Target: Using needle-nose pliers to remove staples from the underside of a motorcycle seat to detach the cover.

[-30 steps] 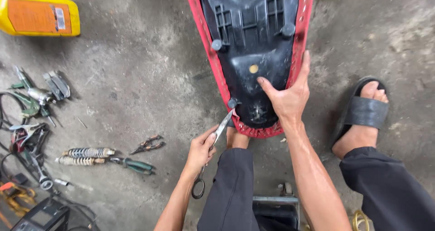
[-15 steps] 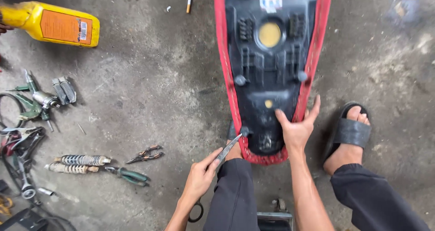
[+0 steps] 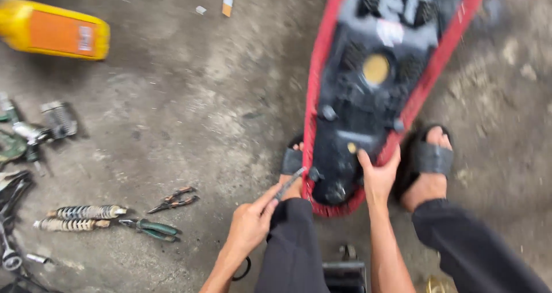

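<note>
Right hand [image 3: 379, 178] flat on seat [image 3: 368, 97]

A yellow bottle [image 3: 54, 29], pliers [image 3: 150, 228] and springs [image 3: 77, 218] lie on the concrete floor [image 3: 190, 103].

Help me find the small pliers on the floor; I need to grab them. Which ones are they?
Start at the yellow container lying top left and drop to the two ribbed springs low on the concrete. Right of them lie the small pliers: dark red-brown handles, unlike the bigger green-handled cutters below.
</note>
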